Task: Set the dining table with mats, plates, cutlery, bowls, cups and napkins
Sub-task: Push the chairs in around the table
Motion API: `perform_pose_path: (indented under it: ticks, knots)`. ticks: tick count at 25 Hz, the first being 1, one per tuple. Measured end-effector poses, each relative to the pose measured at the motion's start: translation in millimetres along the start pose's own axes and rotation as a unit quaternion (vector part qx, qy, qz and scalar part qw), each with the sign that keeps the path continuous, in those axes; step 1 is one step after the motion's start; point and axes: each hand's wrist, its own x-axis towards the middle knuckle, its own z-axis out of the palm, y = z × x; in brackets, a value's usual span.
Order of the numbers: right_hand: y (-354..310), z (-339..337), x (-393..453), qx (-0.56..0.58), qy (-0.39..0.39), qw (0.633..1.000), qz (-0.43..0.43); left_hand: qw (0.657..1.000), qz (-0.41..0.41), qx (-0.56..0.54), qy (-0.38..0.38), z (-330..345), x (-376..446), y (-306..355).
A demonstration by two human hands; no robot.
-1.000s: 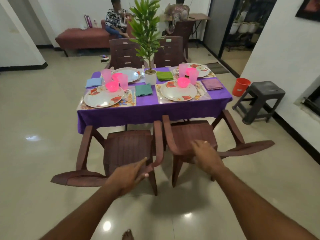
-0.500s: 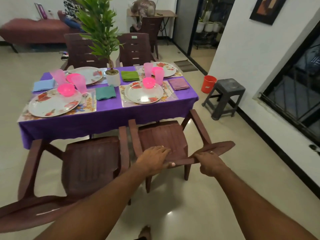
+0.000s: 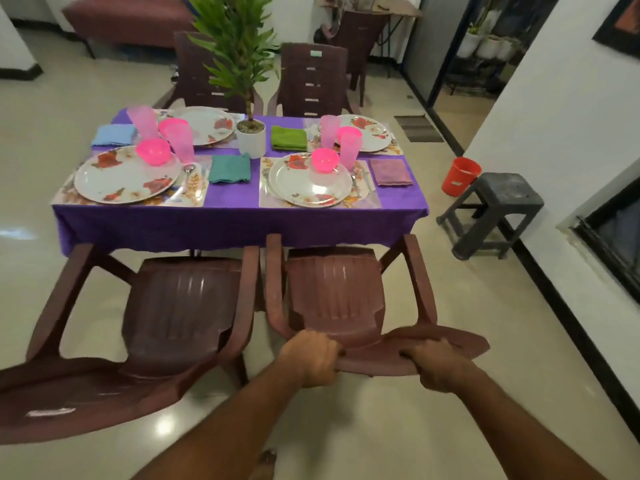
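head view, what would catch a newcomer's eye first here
The purple tablecloth stands out, laid with floral plates and bright pink cups and bowls, and a tall potted plant at the table's middle. Nearest the camera, the left hand and right hand grip the back of the brown chair on the right.

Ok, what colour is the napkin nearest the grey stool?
Purple napkin, a dusty mauve, clearest in the head view.
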Motion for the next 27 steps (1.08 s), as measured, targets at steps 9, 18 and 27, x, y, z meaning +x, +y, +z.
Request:
perform_pose_path:
  ticks: [9,18,27]
  knots:
    - [13,0,4,0.014,-0.003,0.997,-0.079,0.991,-0.134,-0.015,-0.004,-5,-15,33]
    - [19,10,-41,-0.039,0.048,0.984,-0.165,0.985,-0.163,-0.036,0.034,1,-41,74]
    - [29,20,-34,-0.050,0.105,0.973,-0.201,0.983,-0.145,-0.037,0.109,14,-44,71]
